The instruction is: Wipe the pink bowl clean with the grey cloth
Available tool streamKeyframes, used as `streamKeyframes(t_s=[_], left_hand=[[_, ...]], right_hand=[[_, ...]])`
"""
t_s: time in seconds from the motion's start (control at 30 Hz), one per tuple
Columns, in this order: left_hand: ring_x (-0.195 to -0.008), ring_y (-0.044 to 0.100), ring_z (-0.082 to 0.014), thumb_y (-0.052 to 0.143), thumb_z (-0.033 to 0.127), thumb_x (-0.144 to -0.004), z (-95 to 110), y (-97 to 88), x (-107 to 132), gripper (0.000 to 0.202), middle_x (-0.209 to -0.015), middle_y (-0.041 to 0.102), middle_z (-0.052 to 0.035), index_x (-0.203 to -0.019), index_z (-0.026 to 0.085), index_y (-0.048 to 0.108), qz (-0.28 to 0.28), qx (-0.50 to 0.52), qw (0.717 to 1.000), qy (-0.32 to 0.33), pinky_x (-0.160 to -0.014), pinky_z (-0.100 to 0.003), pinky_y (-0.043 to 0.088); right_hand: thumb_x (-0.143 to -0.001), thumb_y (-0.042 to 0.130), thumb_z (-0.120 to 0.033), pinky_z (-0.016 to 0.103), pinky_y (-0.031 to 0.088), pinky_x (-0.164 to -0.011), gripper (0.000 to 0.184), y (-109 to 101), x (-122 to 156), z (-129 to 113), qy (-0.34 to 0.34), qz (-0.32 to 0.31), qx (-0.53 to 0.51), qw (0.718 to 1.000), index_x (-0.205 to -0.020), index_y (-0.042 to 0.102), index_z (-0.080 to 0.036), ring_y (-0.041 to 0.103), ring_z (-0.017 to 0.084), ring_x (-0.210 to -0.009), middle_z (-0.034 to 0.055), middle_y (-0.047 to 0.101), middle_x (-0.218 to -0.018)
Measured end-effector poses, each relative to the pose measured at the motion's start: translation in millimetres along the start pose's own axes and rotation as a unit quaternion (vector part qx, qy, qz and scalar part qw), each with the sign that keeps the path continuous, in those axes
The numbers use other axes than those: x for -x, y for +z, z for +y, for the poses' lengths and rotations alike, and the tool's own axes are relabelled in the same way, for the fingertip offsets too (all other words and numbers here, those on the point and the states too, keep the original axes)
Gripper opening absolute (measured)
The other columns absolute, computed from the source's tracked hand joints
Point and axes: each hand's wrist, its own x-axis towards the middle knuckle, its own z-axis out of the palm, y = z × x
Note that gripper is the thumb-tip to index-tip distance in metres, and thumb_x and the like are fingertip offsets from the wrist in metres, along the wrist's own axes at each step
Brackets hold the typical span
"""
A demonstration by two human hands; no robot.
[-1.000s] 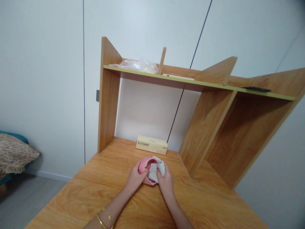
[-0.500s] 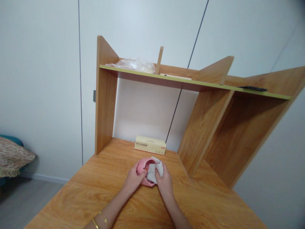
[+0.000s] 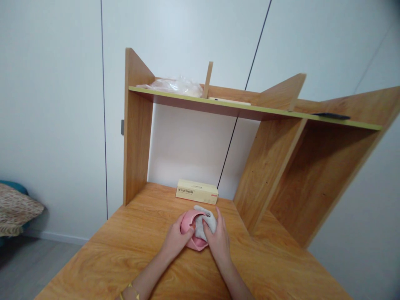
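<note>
A pink, hollow, rounded object (image 3: 188, 219) with an open side is held over the desk; its exact kind is unclear. My left hand (image 3: 176, 236) grips its left side, thumb at the edge of the opening. My right hand (image 3: 219, 238) is closed on a light grey cloth (image 3: 203, 228), which lies against the right part of the pink object and partly inside its opening. The thumb presses on the cloth, while the index finger reaches up along its far side. The fingers beneath both things are hidden.
Behind my hands a long cream box (image 3: 196, 191) with printed lettering sits on the wooden desk (image 3: 140, 233). A wooden shelf unit (image 3: 278, 158) rises at the back, holding a clear plastic bag (image 3: 175, 86) and a flat dark item (image 3: 331, 116). Patterned fabric (image 3: 18, 208) shows far left.
The pink object has turned slightly and come a little nearer me. The cloth has shifted slightly right, and my right index finger has lifted away from it.
</note>
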Motion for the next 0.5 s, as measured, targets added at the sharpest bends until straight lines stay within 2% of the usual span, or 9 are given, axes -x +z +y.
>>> streamKeyframes(t_s=[0.13, 0.23, 0.33, 0.5], left_hand=[[-0.106, 0.052, -0.0221, 0.054, 0.016, -0.066, -2, 0.6, 1, 0.055, -0.116, 0.058, -0.0082, -0.12, 0.013, 0.049, -0.011, -0.003, 1.0, 0.014, -0.095, -0.032, 0.038], [-0.108, 0.051, -0.0221, 0.056, 0.016, -0.065, -2, 0.8, 2, 0.057, -0.119, 0.056, -0.0075, -0.122, 0.015, 0.048, -0.017, -0.004, 1.0, 0.023, -0.096, -0.032, 0.036], [-0.109, 0.051, -0.0223, 0.055, 0.016, -0.064, 1, 0.1, 3, 0.061, -0.119, 0.056, -0.0069, -0.124, 0.016, 0.046, -0.022, -0.016, 0.999, 0.022, -0.097, -0.032, 0.036], [-0.108, 0.051, -0.0221, 0.053, 0.015, -0.065, 3, -0.9, 6, 0.06, -0.119, 0.056, -0.0078, -0.124, 0.014, 0.046, -0.023, -0.031, 0.999, 0.032, -0.096, -0.031, 0.036]], right_hand=[[-0.072, 0.051, -0.036, 0.038, 0.043, -0.085, 0.064, 8, 0, 8, 0.005, -0.003, -0.013, 1.0, -0.13, 0.032, -0.015, 0.05, 0.027, -0.107, 0.0139, 0.05, -0.119], [-0.072, 0.05, -0.034, 0.037, 0.043, -0.084, 0.057, 10, 0, 12, 0.0, -0.002, -0.023, 1.0, -0.125, 0.04, -0.016, 0.051, 0.026, -0.104, 0.0123, 0.053, -0.115], [-0.075, 0.045, -0.032, 0.036, 0.043, -0.082, 0.051, 5, 2, 8, -0.007, -0.004, -0.01, 1.0, -0.124, 0.042, -0.018, 0.053, 0.025, -0.1, 0.0096, 0.055, -0.108], [-0.076, 0.04, -0.024, 0.035, 0.045, -0.076, 0.052, -9, 5, -6, -0.047, -0.026, 0.023, 0.998, -0.128, 0.037, -0.024, 0.055, 0.023, -0.092, 0.0061, 0.056, -0.1]])
